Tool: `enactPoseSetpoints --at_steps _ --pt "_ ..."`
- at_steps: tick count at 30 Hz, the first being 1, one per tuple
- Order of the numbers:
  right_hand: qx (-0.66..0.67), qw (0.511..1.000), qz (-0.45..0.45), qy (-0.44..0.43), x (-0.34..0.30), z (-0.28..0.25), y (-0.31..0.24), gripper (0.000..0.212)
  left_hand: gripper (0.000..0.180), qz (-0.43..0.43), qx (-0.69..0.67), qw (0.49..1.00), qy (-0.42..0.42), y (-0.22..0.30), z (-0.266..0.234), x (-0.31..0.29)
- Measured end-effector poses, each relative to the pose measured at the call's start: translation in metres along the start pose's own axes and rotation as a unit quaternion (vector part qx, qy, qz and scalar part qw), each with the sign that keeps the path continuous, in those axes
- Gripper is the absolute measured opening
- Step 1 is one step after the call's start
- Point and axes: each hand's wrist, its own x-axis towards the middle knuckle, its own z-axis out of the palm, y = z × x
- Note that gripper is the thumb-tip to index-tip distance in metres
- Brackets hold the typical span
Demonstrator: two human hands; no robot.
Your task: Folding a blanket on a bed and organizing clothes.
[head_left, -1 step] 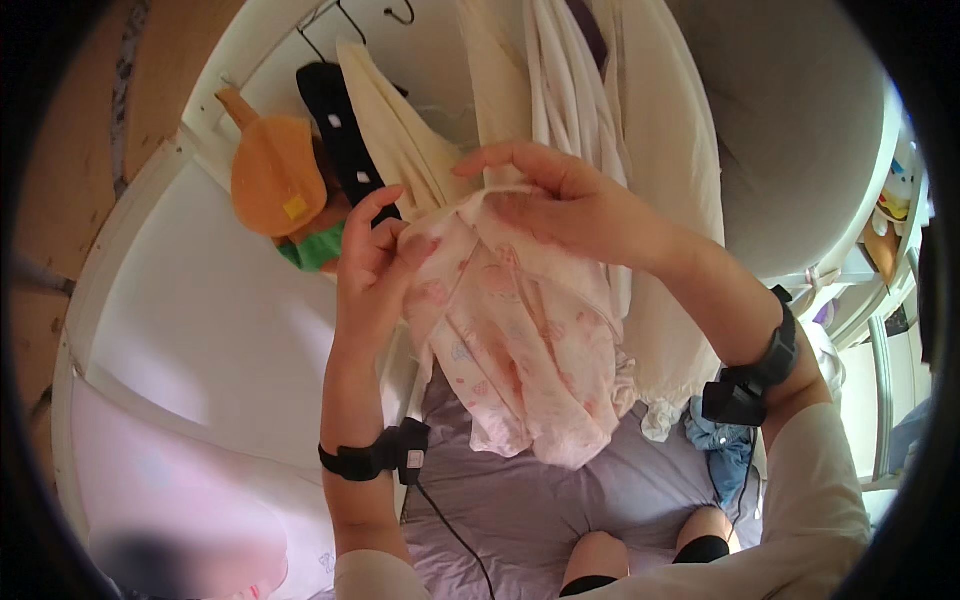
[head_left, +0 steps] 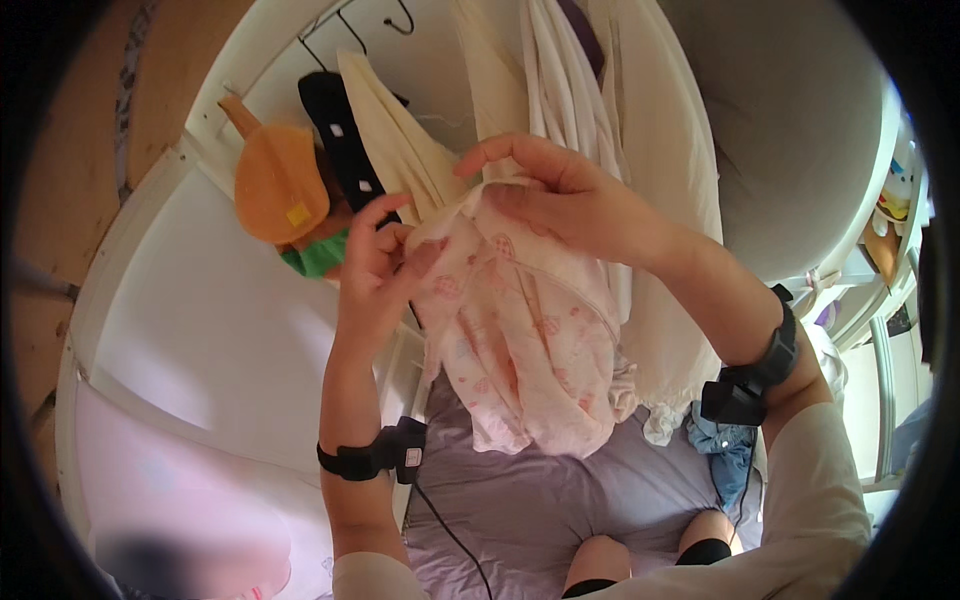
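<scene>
A pale pink printed garment (head_left: 530, 350) hangs from both hands in the middle of the view, its folds falling toward the grey sheet. My left hand (head_left: 375, 260) grips its upper left edge between thumb and fingers. Along the top edge, my right hand (head_left: 570, 205) pinches the cloth, with the index finger raised off it. The fingertips under the cloth are partly hidden. Right behind the garment hang cream cloths (head_left: 660, 200), and a black strip with white patches (head_left: 345, 130) hangs beyond my left hand.
Black hooks (head_left: 400, 18) line the white rail at the top. An orange hanging item (head_left: 280, 185) with green below is at the upper left. A grey sheet (head_left: 470, 500) lies underneath, with blue denim (head_left: 735, 460) at its right. Each forearm wears a black strap; a cable runs from the left one.
The pink garment's lower edge has risen slightly. My left hand has shifted a little to the right; both hands keep their hold.
</scene>
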Motion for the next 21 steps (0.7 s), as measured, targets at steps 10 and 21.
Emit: enactPoseSetpoints --at_steps 10,21 --pt "-0.103 0.979 -0.154 0.085 0.055 -0.024 -0.003 0.017 0.010 0.058 0.087 0.983 0.150 0.014 -0.003 0.081" --pt "-0.328 0.859 -0.309 0.243 0.115 -0.037 0.011 0.041 0.037 0.166 0.262 0.942 0.129 0.039 0.008 0.189"
